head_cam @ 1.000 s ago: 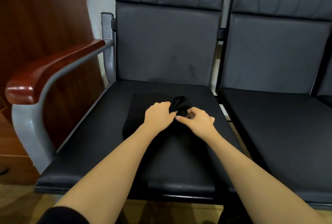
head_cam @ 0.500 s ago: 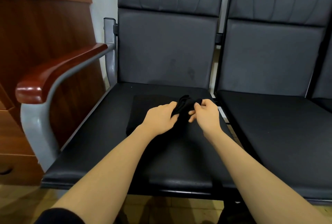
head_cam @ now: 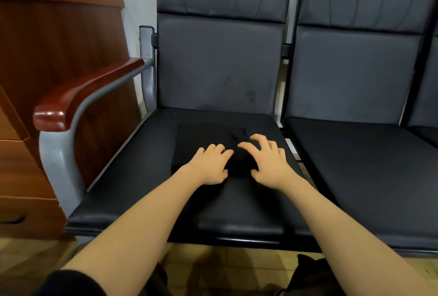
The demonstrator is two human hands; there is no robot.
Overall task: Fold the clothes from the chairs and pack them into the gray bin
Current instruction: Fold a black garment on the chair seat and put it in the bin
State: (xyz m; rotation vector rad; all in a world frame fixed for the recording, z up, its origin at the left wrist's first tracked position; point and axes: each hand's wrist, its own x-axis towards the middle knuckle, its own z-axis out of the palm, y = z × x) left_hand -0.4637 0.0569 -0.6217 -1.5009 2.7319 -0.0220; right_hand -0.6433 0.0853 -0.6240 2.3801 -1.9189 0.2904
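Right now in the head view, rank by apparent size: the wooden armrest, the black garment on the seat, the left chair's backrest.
1. Left chair's backrest
2. Wooden armrest
3. Black garment, though the hands cover part of it and it blends into the seat, so 2 and 3 are uncertain.

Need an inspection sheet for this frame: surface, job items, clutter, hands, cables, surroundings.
Surface: black seat of the left chair, beside a second chair.
Job's things: black garment lies folded flat on the seat; gray bin not in view.
Clutter: nothing seen.
Hands: left hand rests on the garment, fingers relaxed; right hand over its right part, fingers spread and bent, grip unclear.
Cables: nothing seen.
Surroundings: wooden armrest on a gray frame, wooden cabinet to the left, white wall behind, tiled floor below.
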